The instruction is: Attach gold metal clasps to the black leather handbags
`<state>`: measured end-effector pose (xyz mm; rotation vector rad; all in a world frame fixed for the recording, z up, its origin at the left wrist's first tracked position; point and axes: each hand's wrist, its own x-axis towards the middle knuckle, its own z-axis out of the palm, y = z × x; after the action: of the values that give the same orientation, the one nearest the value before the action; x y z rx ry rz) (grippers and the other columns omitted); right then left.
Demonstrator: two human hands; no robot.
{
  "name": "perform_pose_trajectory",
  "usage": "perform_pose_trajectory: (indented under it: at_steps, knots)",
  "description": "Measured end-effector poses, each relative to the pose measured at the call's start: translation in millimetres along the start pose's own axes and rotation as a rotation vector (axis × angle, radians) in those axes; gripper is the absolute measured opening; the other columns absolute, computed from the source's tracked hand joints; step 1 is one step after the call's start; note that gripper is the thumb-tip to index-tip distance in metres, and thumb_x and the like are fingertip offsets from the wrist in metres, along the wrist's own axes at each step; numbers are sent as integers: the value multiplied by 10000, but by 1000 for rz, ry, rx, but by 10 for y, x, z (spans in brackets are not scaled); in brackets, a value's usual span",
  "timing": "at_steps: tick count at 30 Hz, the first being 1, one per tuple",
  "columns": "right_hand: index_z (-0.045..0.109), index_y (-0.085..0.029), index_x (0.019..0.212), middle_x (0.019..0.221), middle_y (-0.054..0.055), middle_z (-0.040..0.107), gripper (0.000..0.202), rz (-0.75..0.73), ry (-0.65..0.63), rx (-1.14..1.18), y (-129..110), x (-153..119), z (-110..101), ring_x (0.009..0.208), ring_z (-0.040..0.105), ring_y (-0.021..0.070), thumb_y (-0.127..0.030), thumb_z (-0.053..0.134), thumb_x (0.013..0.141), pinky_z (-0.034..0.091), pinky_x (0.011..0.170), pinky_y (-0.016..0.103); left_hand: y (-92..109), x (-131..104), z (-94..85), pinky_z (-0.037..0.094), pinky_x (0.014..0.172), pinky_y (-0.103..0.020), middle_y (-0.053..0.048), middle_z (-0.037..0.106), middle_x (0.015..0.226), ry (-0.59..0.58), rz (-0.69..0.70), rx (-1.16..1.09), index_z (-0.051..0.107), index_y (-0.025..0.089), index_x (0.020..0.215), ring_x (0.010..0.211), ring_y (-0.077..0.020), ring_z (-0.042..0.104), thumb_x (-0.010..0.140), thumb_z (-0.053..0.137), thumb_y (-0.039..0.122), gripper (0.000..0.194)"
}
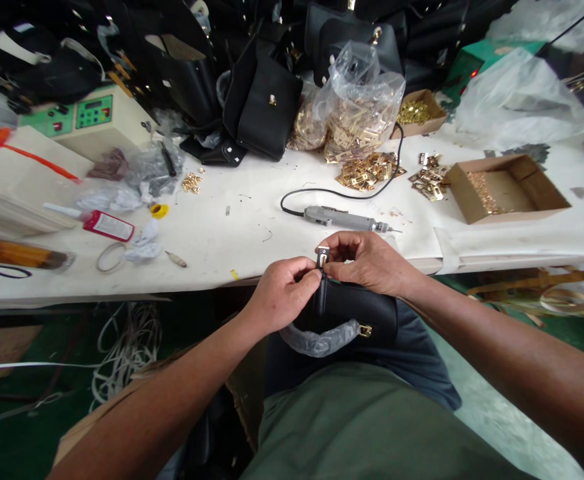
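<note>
A black bag (pixel 372 310) rests on my lap against the table edge, its handle (pixel 322 341) wrapped in clear plastic and joined at a gold ring. A black strap tab with a slotted metal plate (pixel 323 256) stands up at the bag's top. My left hand (pixel 289 290) is closed, thumb and fingers pinching the tab's base from the left. From the right, my right hand (pixel 365 261) is closed on the same tab beside the plate. Just beyond my hands, a grey electric screwdriver (pixel 342 219) lies on the table with its tip to the right.
On the white table (pixel 207 233) are a cardboard box (pixel 517 190) of small screws, gold plates (pixel 367 172), a plastic bag of plates (pixel 357 113), a red bottle (pixel 109 225) and yellow tape (pixel 159 211). Black bags (pixel 269 100) and a control box (pixel 95 113) stand behind.
</note>
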<state>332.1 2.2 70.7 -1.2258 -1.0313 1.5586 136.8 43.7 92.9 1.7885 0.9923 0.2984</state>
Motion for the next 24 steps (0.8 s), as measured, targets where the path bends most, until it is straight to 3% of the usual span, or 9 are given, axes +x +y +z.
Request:
perform_pose_trajectory:
  at_steps: [10, 17, 24]
  knots:
    - [705, -149, 971, 748, -28, 634, 272, -9, 18, -95, 57, 69, 42, 657, 528, 103, -206, 771, 714, 400, 610, 240, -47, 17, 74, 293, 554, -241, 44, 457, 584, 127, -66, 41, 645, 162, 646, 591, -112, 429, 858, 566, 300, 264]
    - [687, -132, 1056, 756, 20, 724, 341, 54, -111, -56, -112, -13, 65, 665, 635, 130, -276, 783, 761, 445, 609, 241, 33, -252, 139, 338, 560, -238, 4, 666, 679, 174, -160, -155, 745, 164, 761, 609, -133, 499, 856, 599, 360, 262]
    - [714, -143, 991, 751, 36, 757, 254, 108, -174, -125, -310, -166, 110, 673, 695, 143, -272, 782, 783, 522, 645, 241, 86, -450, 139, 390, 636, -260, -5, 635, 630, 124, -179, -301, 706, 170, 681, 674, -169, 569, 832, 622, 388, 278]
